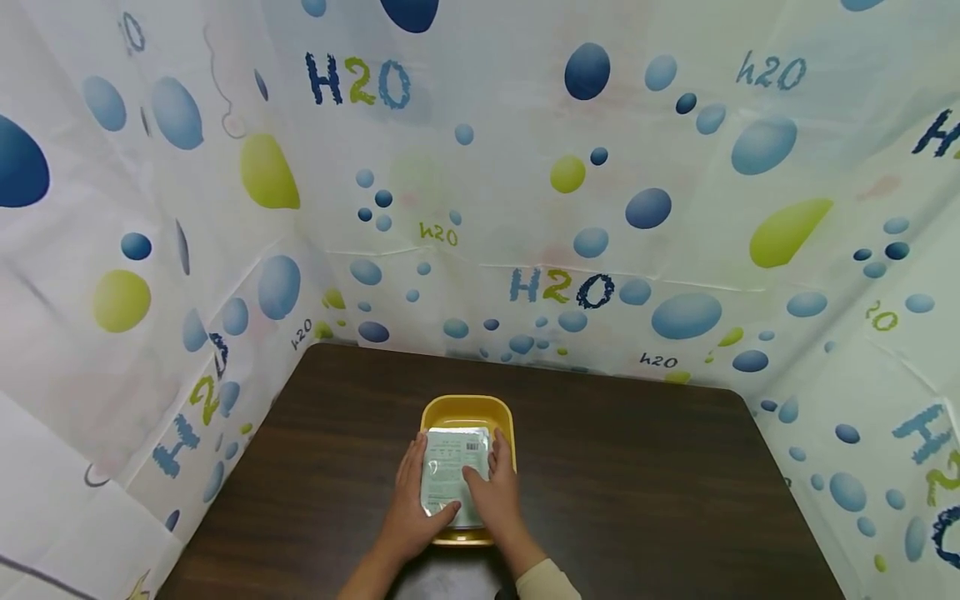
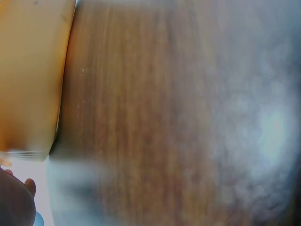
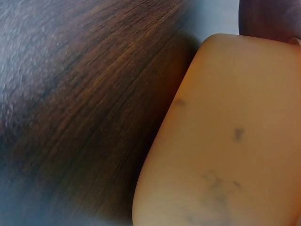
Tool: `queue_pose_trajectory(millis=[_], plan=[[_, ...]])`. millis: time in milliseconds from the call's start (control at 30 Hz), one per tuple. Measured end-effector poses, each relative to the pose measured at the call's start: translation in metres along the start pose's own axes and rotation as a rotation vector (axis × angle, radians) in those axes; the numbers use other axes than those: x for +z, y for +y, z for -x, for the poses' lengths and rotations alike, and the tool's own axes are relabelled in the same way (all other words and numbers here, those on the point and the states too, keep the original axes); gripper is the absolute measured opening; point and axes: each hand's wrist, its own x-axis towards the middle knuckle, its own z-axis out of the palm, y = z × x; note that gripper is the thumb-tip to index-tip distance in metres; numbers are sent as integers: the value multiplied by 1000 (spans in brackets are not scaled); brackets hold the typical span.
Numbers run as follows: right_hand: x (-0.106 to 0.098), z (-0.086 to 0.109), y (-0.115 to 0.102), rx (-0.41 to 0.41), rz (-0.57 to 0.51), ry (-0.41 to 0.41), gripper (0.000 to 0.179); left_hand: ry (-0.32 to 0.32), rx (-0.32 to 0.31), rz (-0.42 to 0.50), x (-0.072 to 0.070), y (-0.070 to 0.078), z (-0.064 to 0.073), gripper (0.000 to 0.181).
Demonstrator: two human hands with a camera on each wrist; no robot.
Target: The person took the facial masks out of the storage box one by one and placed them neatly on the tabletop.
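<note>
Packet (image 1: pixel 455 467), pale green, printed and glossy, is lying within the outline of the yellow tray (image 1: pixel 467 407) on the dark table (image 1: pixel 637 479); I am not making out whether it is resting on the tray's floor. My left hand (image 1: pixel 415 507) and right hand (image 1: pixel 493 493) are flanking it, fingers running fairly straight along its long sides, thumbs spreading wide over its face; neither is visibly wrapping around it, and I cannot tell how firmly they are pressing. I am judging it light, flat and slightly yielding, its shiny film probably slippery and creasing easily. I am favouring the long edges, with even pressure from both sides.
</note>
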Motion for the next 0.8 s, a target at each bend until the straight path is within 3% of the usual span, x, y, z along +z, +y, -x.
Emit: queue_pose_trajectory(millis=[267,600,800], plan=[[0,-1,0,2,-42,17,79,9,24,-28,1,0,1,110],[-3,2,-1,-47,-239,49,71,-18,-4,-32,0,2,1,109],[-4,1,-3,-17,-323,32,68,-19,-18,-23,-2,2,1,108]])
